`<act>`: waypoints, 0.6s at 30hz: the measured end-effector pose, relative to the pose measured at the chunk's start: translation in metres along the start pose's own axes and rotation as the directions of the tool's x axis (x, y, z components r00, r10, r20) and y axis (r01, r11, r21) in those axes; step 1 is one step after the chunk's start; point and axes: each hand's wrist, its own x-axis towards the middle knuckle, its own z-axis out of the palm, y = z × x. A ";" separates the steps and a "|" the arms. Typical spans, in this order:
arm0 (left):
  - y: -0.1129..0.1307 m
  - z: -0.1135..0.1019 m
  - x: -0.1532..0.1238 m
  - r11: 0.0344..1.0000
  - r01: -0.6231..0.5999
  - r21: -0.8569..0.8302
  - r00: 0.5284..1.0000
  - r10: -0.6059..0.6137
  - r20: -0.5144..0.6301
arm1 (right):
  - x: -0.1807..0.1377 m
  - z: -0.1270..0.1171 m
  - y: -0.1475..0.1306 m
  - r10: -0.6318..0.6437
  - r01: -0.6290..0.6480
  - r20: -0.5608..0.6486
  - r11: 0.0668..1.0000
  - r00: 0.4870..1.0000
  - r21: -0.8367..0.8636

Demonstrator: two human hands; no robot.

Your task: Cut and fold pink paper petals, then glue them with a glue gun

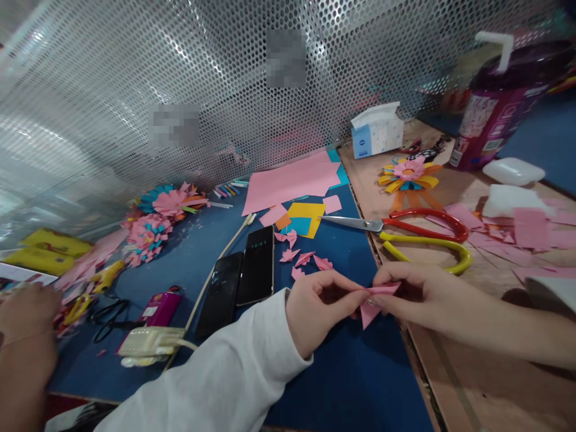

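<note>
A small pink folded paper (369, 313) is pinched between both my hands over the blue table. My left hand (321, 306), in a white sleeve, grips its left side with thumb and fingertips. My right hand (416, 291) pinches the right side, thumb near the middle of the fold. Just beyond my left hand lie several small folded pink paper pieces (305, 259). Past my right hand rest scissors (427, 223) with one red and one yellow handle, blades pointing left. Yellow paper (310, 211) and a large pink sheet (288, 183) lie farther back.
Two dark phones (256, 264) and a cable with a power strip (150, 342) lie left. Paper flowers (150, 234) sit behind them. A paper flower (409, 174), tissue pack (377, 132) and purple cup (490, 114) stand right. Another person's hand (27, 318) is at far left.
</note>
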 end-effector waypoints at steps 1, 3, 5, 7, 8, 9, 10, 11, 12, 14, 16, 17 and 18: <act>0.000 0.000 0.000 1.000 -0.013 0.016 1.000 0.014 -0.011 | 0.000 0.000 0.000 0.003 -0.003 0.005 1.000 1.000 0.005; 0.001 -0.001 -0.001 0.998 -0.045 0.050 0.998 0.047 -0.034 | 0.001 0.000 -0.001 0.005 -0.005 0.009 1.000 1.000 0.008; 0.002 -0.001 -0.002 0.995 -0.073 0.067 0.995 0.077 -0.056 | 0.000 -0.001 -0.001 0.004 -0.004 -0.001 1.000 1.000 0.006; 0.003 -0.001 -0.002 0.995 -0.080 0.064 0.994 0.085 -0.071 | 0.000 -0.001 -0.001 0.011 -0.011 -0.022 1.000 1.000 0.006; 0.003 -0.001 -0.002 0.995 -0.075 0.059 0.994 0.079 -0.078 | -0.001 -0.001 -0.001 0.018 -0.018 -0.031 1.000 0.999 0.009; 0.004 -0.001 -0.001 0.996 -0.066 0.054 0.994 0.070 -0.083 | -0.001 -0.001 -0.001 0.027 -0.027 -0.036 1.000 0.999 0.013; 0.004 0.000 -0.001 0.997 -0.056 0.050 0.994 0.060 -0.088 | -0.002 -0.001 -0.002 0.035 -0.035 -0.039 0.999 0.999 0.019; 0.004 0.000 -0.001 0.998 -0.048 0.045 0.994 0.051 -0.091 | -0.002 -0.001 -0.002 0.041 -0.040 -0.039 0.999 0.998 0.026; 0.004 -0.001 -0.001 0.998 -0.040 0.040 0.995 0.044 -0.092 | -0.002 -0.001 -0.002 0.044 -0.043 -0.039 0.998 0.998 0.034; 0.004 -0.001 0.000 0.999 -0.033 0.033 0.995 0.036 -0.089 | -0.002 -0.001 -0.002 0.050 -0.048 -0.041 0.997 0.998 0.056; 0.004 -0.002 0.000 0.999 -0.031 0.024 0.996 0.033 -0.082 | -0.002 -0.001 -0.002 0.049 -0.046 -0.040 0.996 0.998 0.080; 0.004 -0.002 0.001 0.999 -0.030 0.020 0.996 0.032 -0.082 | -0.002 -0.001 -0.002 0.048 -0.044 -0.045 0.995 0.998 0.091; 0.003 -0.002 0.001 0.999 -0.028 0.017 0.996 0.029 -0.081 | -0.002 -0.001 -0.001 0.047 -0.042 -0.052 0.994 0.998 0.100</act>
